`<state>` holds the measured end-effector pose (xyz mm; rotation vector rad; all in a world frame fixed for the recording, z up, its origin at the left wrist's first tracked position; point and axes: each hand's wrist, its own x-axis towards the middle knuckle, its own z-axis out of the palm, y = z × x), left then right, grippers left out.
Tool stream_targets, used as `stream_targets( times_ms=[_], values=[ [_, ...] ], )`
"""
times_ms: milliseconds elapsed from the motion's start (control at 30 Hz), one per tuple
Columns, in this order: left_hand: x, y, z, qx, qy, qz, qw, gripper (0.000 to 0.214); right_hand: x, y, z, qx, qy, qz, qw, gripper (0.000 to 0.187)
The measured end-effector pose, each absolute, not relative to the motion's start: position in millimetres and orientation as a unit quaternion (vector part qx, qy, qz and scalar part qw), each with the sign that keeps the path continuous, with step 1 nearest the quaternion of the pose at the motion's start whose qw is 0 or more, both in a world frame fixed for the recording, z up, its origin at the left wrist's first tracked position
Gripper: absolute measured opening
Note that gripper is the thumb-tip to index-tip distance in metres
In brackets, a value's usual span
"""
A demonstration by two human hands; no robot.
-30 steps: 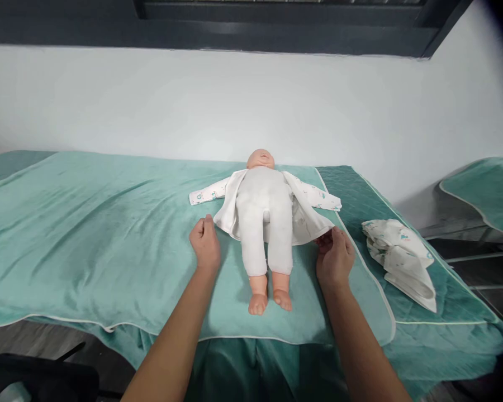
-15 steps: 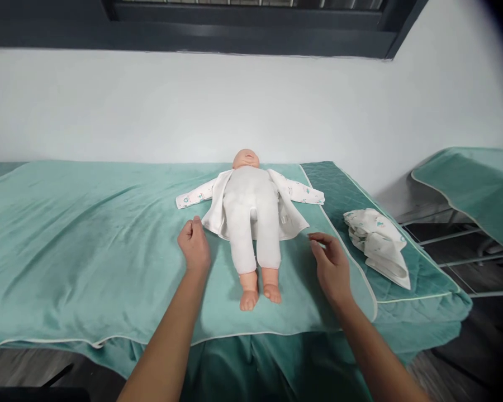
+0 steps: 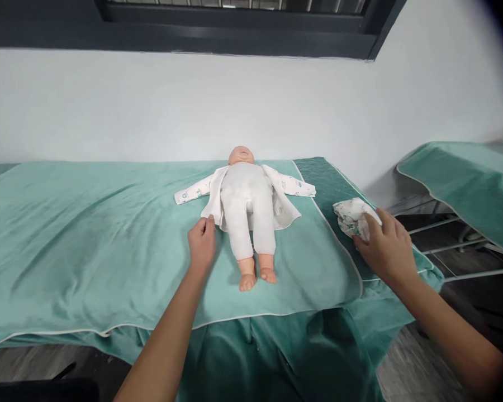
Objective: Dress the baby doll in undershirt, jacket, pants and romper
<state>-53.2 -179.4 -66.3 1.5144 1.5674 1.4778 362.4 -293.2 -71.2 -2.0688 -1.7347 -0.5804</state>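
A baby doll (image 3: pixel 245 192) lies face up on a light green sheet, head toward the wall, its torso and legs white and its feet bare. Under it a white patterned baby jacket (image 3: pixel 285 212) is spread open, both sleeves stretched outward. My left hand (image 3: pixel 202 241) is closed beside the jacket's lower left corner; its thumb side overlaps the hem, and no cloth shows in it. Over a crumpled white patterned baby garment (image 3: pixel 351 216) at the right, my right hand (image 3: pixel 388 248) rests with thumb and fingers apart, covering the cloth's near part.
The light green sheet (image 3: pixel 88 251) covers most of the bed. A darker green quilted cover (image 3: pixel 318 176) shows at its right end. Beyond a gap stands another green-draped surface (image 3: pixel 469 178) with metal bars (image 3: pixel 478 276) below. A white wall (image 3: pixel 193 106) rises behind the bed.
My right hand has moved right, from beside the doll onto the crumpled garment. My left hand has shifted slightly right toward the jacket's hem. The view has turned a little right.
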Motion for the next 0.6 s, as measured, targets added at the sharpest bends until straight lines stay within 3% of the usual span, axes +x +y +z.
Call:
stream_targets(
  times_ms=[133,267,400,500,600],
  values=[
    [-52,-212,-67,0.619,0.566,0.458,0.294,0.041,297,-294,-64,-0.631,-0.7,-0.125,0.312,0.043],
    [-44,-237,-67,0.657,0.556,0.403,0.311,0.03,230,-284,-62,-0.623,-0.644,0.108,0.43,0.038],
    [-32,-242,-61,0.653,0.61,0.343,0.289,0.055,182,-264,-65,-0.624,-0.58,0.29,0.435,0.047],
    [-25,-238,-54,0.647,0.629,0.32,0.288,0.069,162,-248,-64,-0.623,-0.56,0.31,0.45,0.056],
    [-20,-233,-50,0.647,0.632,0.321,0.28,0.069,154,-237,-61,-0.624,-0.549,0.307,0.464,0.061]
  ],
)
